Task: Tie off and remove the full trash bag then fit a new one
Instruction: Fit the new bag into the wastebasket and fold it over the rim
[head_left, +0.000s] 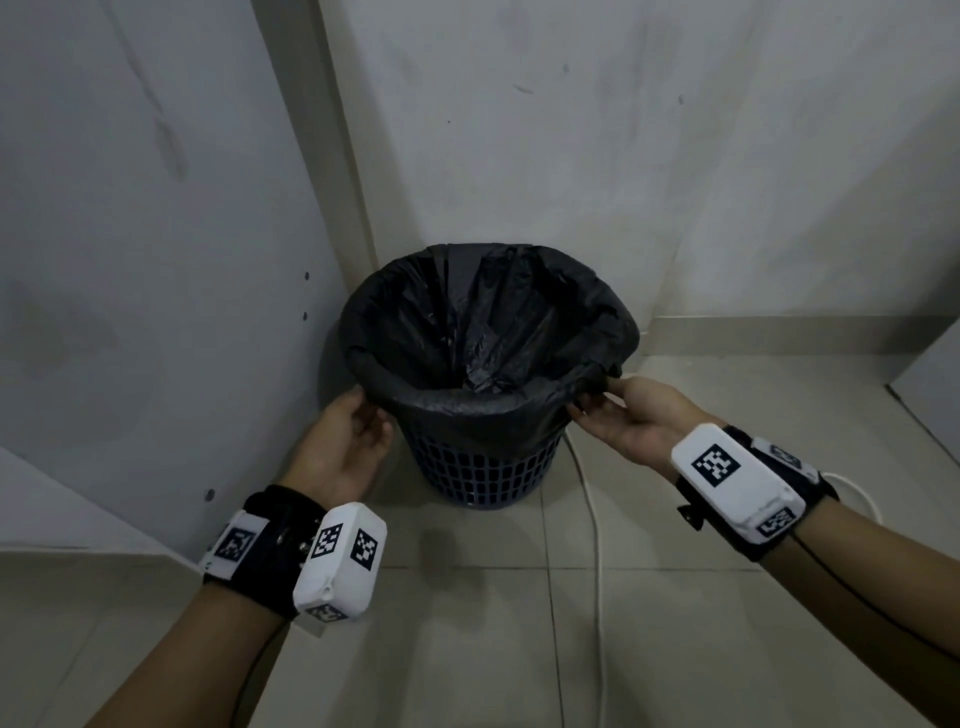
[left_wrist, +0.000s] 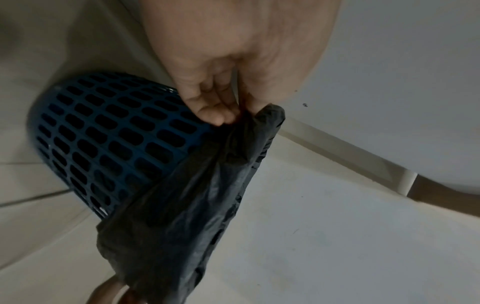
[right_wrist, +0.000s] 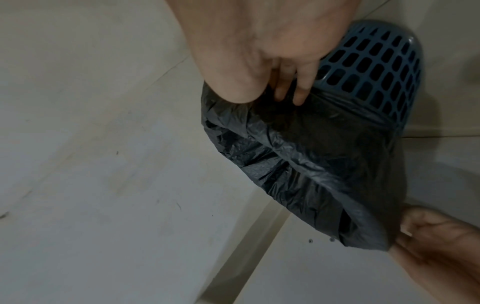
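Now your left hand (head_left: 347, 446) and right hand (head_left: 631, 415) each pinched black bag (head_left: 488, 322) hem at opposite sides of blue bin (head_left: 483, 470) rim, equally near.

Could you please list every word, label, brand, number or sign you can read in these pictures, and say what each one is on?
No readable words, brand names or numbers appear in any view.
The white wrist boxes carry black-and-white square code patterns, not text.
The black trash bag and blue basket show no label or print.
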